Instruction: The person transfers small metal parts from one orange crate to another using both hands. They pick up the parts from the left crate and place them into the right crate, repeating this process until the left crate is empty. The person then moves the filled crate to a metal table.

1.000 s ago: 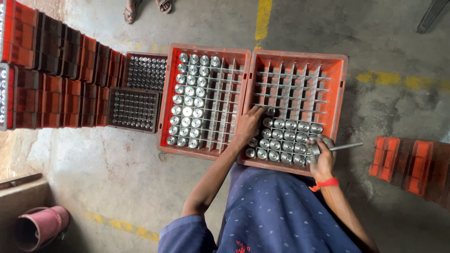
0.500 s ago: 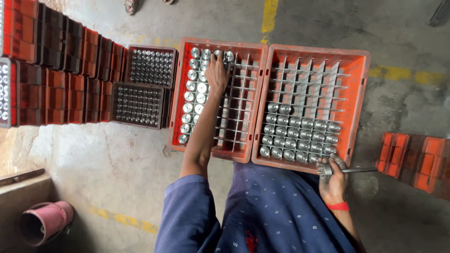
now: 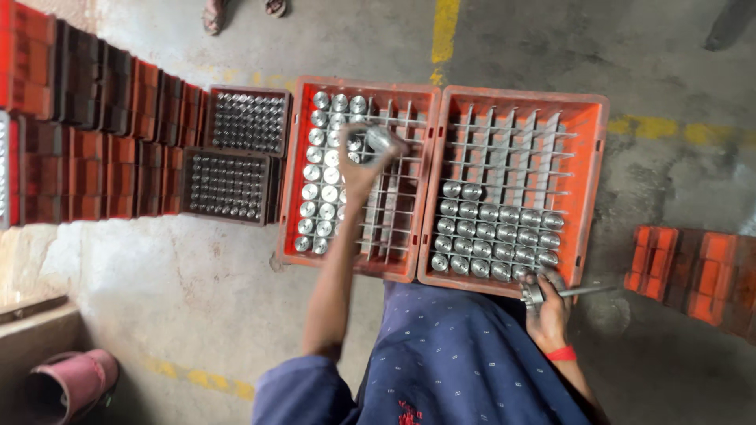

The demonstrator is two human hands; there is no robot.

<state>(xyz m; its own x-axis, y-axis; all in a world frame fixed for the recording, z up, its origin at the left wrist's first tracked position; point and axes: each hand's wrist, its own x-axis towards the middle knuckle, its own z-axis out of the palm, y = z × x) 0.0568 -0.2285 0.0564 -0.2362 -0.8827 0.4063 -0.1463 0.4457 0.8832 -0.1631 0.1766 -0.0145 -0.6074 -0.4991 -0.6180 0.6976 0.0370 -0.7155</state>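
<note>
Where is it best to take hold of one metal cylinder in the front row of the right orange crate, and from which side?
Probably by its round top end, from straight above: each metal cylinder stands upright in a grid cell of the right crate, so dividers and neighbours block its sides.

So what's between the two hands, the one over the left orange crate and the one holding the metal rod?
In the head view, between left hand and right hand lie the orange crates' touching walls and rows of shiny metal cylinders.
</note>
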